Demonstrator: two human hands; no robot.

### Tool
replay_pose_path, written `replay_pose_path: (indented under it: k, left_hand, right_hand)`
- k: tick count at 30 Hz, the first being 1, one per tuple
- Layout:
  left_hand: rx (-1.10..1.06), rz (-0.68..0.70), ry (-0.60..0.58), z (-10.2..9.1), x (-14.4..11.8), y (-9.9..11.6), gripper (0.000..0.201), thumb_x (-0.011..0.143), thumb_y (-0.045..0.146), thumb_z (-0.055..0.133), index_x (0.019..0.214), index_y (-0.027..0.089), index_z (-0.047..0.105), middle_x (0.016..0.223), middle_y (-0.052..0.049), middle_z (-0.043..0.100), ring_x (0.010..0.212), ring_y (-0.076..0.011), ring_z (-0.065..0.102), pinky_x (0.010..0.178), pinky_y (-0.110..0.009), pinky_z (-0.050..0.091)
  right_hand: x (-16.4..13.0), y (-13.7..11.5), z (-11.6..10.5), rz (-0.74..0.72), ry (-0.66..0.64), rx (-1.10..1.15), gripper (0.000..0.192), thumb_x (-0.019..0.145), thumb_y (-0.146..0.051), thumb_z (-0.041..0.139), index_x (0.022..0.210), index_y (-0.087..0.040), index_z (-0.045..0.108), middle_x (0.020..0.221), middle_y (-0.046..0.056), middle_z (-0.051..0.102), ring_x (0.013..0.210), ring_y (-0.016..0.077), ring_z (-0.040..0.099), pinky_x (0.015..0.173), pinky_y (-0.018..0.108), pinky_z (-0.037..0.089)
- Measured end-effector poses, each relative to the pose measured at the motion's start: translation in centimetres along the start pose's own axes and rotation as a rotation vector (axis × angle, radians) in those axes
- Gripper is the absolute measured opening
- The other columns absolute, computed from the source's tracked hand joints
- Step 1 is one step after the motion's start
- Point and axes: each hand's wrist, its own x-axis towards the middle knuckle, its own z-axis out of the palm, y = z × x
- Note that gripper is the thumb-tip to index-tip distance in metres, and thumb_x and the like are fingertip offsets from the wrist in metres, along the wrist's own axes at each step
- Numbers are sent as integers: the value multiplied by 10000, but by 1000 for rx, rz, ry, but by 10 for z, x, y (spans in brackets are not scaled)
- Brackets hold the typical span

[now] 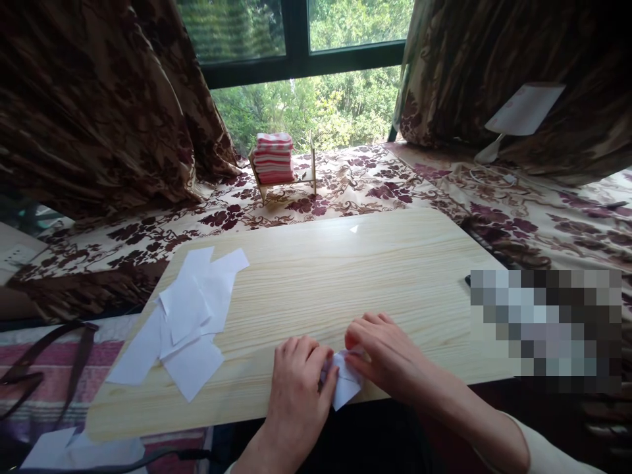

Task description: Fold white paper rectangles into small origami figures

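A small piece of white paper with creases in it lies at the near edge of the wooden table. My left hand is closed on its left side, thumb and fingers on the paper. From the right, my right hand pinches the upper right part between thumb and curled fingers. Both hands hide parts of the paper. To the left on the tabletop, several loose white paper sheets overlap in a pile.
More white papers lie at the lower left beside a dark strap. Beyond the table, folded red-striped towels sit on a small stand, and a white lamp stands at right. A pixelated area covers the table's right edge.
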Motion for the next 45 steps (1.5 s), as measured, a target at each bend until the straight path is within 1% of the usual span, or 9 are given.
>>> replay_pose_path:
  k: [4, 8, 13, 18, 22, 27, 34, 40, 45]
  left_hand:
    - [-147, -94, -8, -6, 5, 5, 106, 854, 191, 546, 842, 199, 651, 821, -40, 618, 833, -227, 535, 790, -390, 389]
    - [-447, -308, -80, -19, 12, 9, 246, 863, 244, 523, 653, 186, 638, 705, -25, 585, 735, -188, 555, 691, -300, 413]
    - [-698, -475, -133, -27, 18, 12, 288, 839, 325, 545, 624, 158, 636, 665, -14, 570, 670, -157, 511, 619, -247, 384]
    - [-775, -523, -125, -28, 22, 13, 309, 847, 346, 514, 667, 148, 668, 639, -1, 562, 617, -136, 464, 560, -227, 353]
    - [-766, -534, -68, -29, 23, 15, 292, 812, 310, 555, 585, 149, 642, 606, 6, 530, 620, -135, 446, 565, -225, 342]
    - [-841, -581, -47, -26, 22, 13, 290, 819, 330, 574, 622, 145, 677, 592, 7, 530, 638, -143, 459, 578, -224, 348]
    - [-1138, -672, -99, -23, 19, 12, 318, 830, 409, 579, 802, 140, 746, 631, -19, 592, 641, -144, 513, 636, -239, 421]
    - [-1369, -729, -120, -30, 21, 16, 209, 775, 315, 647, 786, 140, 762, 720, -44, 665, 700, -138, 541, 662, -222, 434]
    - [-1502, -712, -169, -32, 22, 16, 206, 759, 217, 625, 879, 135, 771, 799, -64, 704, 728, -142, 576, 690, -229, 457]
  right_hand:
    - [-1, -4, 3, -3, 113, 260, 193, 754, -34, 594, 837, -207, 576, 800, -8, 643, 797, 157, 588, 721, 284, 467]
    - [0, -6, 2, 93, 288, 628, 99, 820, -219, 607, 917, -212, 625, 852, 11, 667, 744, 153, 604, 685, 280, 505]
    - [1, -10, 5, 148, 193, 793, 160, 882, -307, 566, 816, -200, 665, 749, 5, 638, 685, 148, 589, 625, 260, 483]
    - [3, -18, 4, 90, 251, 724, 175, 880, -243, 556, 732, -193, 635, 732, 4, 591, 658, 132, 545, 591, 244, 455]
    - [3, -28, 3, 26, 376, 641, 108, 868, -174, 571, 818, -208, 660, 784, 7, 609, 683, 129, 560, 615, 240, 475]
    - [-2, -36, 8, -146, 523, 391, 245, 885, -96, 526, 988, -255, 682, 895, 41, 604, 808, 165, 583, 660, 287, 501]
    - [-7, -36, 11, -188, 529, 221, 331, 901, -80, 520, 1123, -285, 655, 1008, 74, 585, 908, 203, 565, 723, 353, 521]
    - [-9, -35, 12, -219, 513, 198, 349, 894, -74, 534, 1154, -279, 646, 1048, 81, 576, 936, 207, 552, 744, 361, 518]
    - [-9, -34, 14, -212, 586, 219, 308, 882, -84, 549, 1080, -276, 685, 1082, 84, 576, 980, 217, 562, 745, 349, 531]
